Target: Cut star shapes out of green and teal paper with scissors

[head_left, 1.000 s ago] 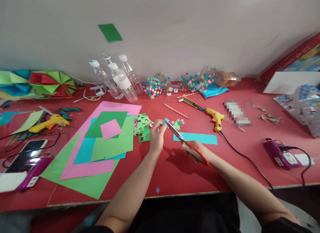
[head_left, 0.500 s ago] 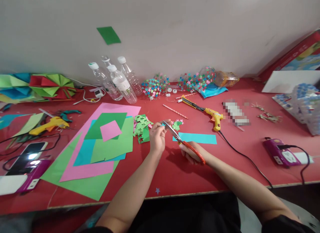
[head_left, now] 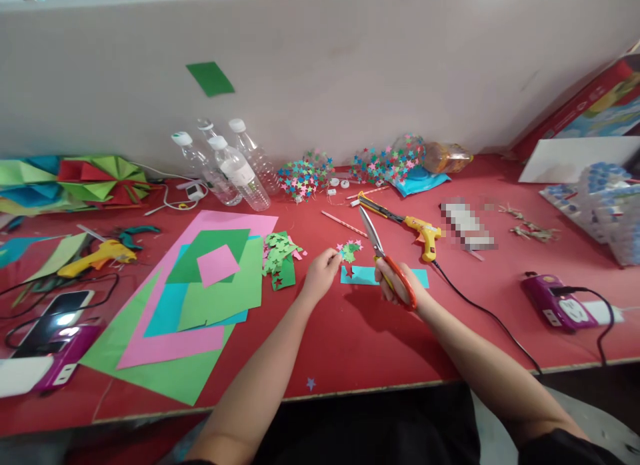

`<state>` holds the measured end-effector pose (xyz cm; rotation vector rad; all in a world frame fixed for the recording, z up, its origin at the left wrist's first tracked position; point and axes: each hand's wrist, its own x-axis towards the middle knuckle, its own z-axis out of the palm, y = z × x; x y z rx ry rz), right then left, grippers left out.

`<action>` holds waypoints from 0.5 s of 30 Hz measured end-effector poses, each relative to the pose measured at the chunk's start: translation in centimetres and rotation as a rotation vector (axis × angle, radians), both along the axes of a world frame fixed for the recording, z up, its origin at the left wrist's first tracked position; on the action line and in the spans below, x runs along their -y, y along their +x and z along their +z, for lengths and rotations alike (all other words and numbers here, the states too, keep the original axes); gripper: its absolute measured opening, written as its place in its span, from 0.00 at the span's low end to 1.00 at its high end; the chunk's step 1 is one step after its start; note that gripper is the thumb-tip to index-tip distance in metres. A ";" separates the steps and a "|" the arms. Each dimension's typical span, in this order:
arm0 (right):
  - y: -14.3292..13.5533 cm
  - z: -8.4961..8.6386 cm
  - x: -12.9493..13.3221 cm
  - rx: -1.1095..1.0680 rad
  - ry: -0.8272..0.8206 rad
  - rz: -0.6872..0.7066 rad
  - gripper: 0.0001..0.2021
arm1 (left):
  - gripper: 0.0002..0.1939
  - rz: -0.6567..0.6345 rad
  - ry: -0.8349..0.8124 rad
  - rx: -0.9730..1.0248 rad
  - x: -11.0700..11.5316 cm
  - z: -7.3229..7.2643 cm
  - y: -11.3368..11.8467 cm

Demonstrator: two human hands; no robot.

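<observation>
My left hand (head_left: 321,273) is closed in a pinch beside the small pile of green and pink paper stars (head_left: 351,251). A tiny blue paper star shows at its fingertips, partly hidden. In my right hand (head_left: 391,293) are orange-handled scissors (head_left: 383,248), blades pointing up and away from me. Beneath the right hand lies a light blue paper strip (head_left: 361,276) with a star-shaped hole near its left end. Left of my left hand, green star-cut scraps (head_left: 277,252) are heaped on a dark green piece.
Stacked coloured paper sheets (head_left: 225,305) lie left; plastic bottles (head_left: 245,178) and star-covered balls (head_left: 300,178) stand behind. A yellow glue gun (head_left: 423,233) with a trailing cord is at right, near a purple power strip (head_left: 560,302). A loose star (head_left: 311,384) is near the front edge.
The scissors have moved away from my left hand, to the right and up, uncovering the strip's star-shaped hole. My left hand has shifted slightly toward the star pile, still pinching.
</observation>
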<state>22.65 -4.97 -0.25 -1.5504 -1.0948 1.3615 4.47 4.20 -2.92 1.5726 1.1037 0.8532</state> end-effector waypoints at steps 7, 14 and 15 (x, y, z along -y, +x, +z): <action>0.0 0.5 0.1 -0.011 0.018 -0.004 0.22 | 0.07 0.143 0.162 -0.255 -0.1 -0.7 0.7; -0.1 0.5 0.2 -0.011 0.016 0.002 0.23 | 0.19 0.340 0.315 -0.434 -2.3 1.2 -3.7; -0.2 0.5 0.2 -0.007 0.014 0.004 0.22 | 0.21 0.408 0.356 -0.418 -2.6 1.5 -4.4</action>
